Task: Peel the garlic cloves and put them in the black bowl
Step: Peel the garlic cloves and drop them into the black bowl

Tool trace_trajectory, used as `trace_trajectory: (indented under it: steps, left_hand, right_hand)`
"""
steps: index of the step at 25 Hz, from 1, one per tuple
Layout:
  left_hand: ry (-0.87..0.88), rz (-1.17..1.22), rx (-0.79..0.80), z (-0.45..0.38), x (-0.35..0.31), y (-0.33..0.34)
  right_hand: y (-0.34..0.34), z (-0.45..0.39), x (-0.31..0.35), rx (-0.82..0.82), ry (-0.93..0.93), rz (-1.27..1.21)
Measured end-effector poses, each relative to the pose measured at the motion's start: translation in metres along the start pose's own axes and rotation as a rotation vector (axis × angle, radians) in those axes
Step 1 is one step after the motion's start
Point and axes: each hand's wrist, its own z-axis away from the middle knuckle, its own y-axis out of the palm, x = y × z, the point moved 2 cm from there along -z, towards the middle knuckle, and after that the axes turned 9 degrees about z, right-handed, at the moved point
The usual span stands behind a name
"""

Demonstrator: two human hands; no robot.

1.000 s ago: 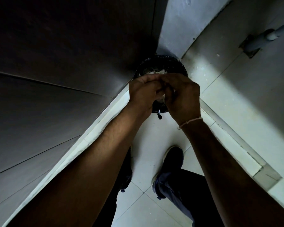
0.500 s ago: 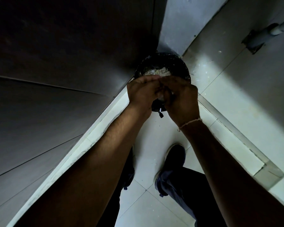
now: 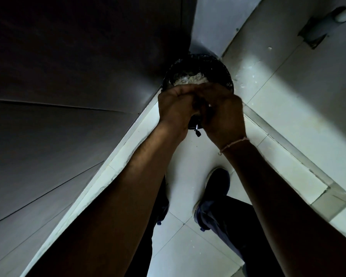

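My left hand (image 3: 176, 108) and my right hand (image 3: 225, 114) are pressed together, fingers curled, above a round black container (image 3: 224, 71) on the floor. Between the fingertips only a small pale bit of a garlic clove (image 3: 209, 105) shows; the rest is hidden by the fingers. Both hands pinch it. Inside the container lies a heap of pale garlic peel (image 3: 189, 79). The hands cover the container's near half.
The container sits in a corner between a dark cabinet front (image 3: 68, 96) on the left and a grey wall (image 3: 212, 21). White scraps (image 3: 246, 76) lie on the floor tiles to its right. My shoe (image 3: 216, 180) stands below the hands. A pipe fitting (image 3: 316, 31) is at top right.
The hands stay together over the container, fingers working slightly. The view has tipped a little, so more of the peel heap shows above the knuckles.
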Motion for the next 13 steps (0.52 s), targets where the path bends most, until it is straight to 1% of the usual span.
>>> trace_trajectory:
  steps: [2,4,6,8,9,11,13]
  left_hand:
    - [-0.028,0.022,-0.03,0.004,0.0,-0.003]
    - [-0.019,0.019,-0.046,0.009,-0.005,-0.001]
    - [0.124,-0.1,-0.039,0.012,-0.016,0.001]
    - [0.304,-0.282,0.0,0.02,-0.032,0.005]
    - [0.356,-0.336,0.028,0.027,-0.039,0.007]
    - [0.342,-0.345,0.071,0.052,-0.053,0.012]
    - [0.342,-0.375,0.092,0.089,-0.074,0.017]
  right_hand:
    - [0.001,0.003,-0.001,0.006,0.055,0.023]
    - [-0.006,0.004,-0.005,-0.057,0.147,0.072]
    - [-0.017,-0.001,-0.002,-0.106,0.188,0.063]
    - [-0.029,0.0,0.011,-0.104,0.212,0.003]
    - [-0.036,0.003,0.018,-0.101,0.234,-0.019]
    - [-0.059,0.007,0.033,-0.077,0.262,-0.024]
    - [-0.096,0.009,0.051,-0.048,0.241,-0.08]
